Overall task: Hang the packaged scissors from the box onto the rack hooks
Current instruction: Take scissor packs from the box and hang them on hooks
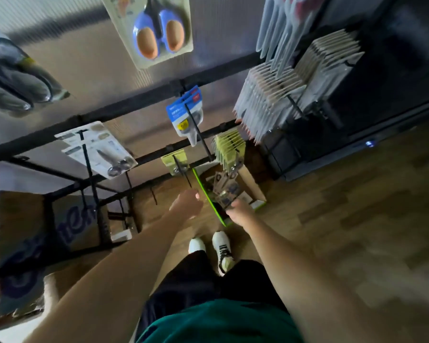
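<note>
Partly done: several packs [229, 147] already on rack hooks [183, 174], more waiting in the box [252, 186] below, right hand [239, 214] pinching one pack [227, 194] over it (left hand [186, 205] loosely curled, apparently empty).

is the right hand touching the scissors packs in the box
Touching. The head view shows the right hand reaching into the box, its fingers closed round a bunch of packaged scissors.
</note>
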The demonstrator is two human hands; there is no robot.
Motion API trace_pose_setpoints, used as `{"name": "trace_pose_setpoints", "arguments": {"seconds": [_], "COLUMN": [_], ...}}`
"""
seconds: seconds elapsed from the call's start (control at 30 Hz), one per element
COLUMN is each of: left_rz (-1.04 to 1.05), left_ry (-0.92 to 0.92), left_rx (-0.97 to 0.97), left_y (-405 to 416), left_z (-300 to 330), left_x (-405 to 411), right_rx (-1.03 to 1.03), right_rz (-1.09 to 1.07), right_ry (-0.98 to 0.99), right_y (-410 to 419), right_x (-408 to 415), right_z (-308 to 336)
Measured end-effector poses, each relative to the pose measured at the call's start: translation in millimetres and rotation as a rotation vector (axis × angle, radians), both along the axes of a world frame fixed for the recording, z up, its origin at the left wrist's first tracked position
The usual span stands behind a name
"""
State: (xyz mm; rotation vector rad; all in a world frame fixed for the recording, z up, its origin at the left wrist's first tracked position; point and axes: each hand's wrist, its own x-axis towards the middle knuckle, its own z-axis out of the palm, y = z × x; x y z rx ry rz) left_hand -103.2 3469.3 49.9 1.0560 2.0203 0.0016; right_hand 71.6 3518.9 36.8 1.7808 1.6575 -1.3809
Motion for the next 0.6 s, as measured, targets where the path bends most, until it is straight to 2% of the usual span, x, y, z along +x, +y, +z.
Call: {"name": "trace_pose_setpoints", "arguments": {"seconds": [0.27,0.4,0.6], "left_rz": [-0.223,-0.318,-0.327], "left_ry": [-0.037,0.022,0.066], "left_rx": [-0.003,-0.026,-0.141], "left_y": [13,22,36], "left_z": [-14,-17,-39], "left_x": [52,75,121], "right_rx": [-0.056,-0.012,-0.058], "right_rz": [-0.256,-0.271,-0.269], "right_ry": [-0.002,0.027,0.074], "right_y": [-19,-19,-6], "right_x": [49,71,113], "right_z": [-2,-14,-45]}}
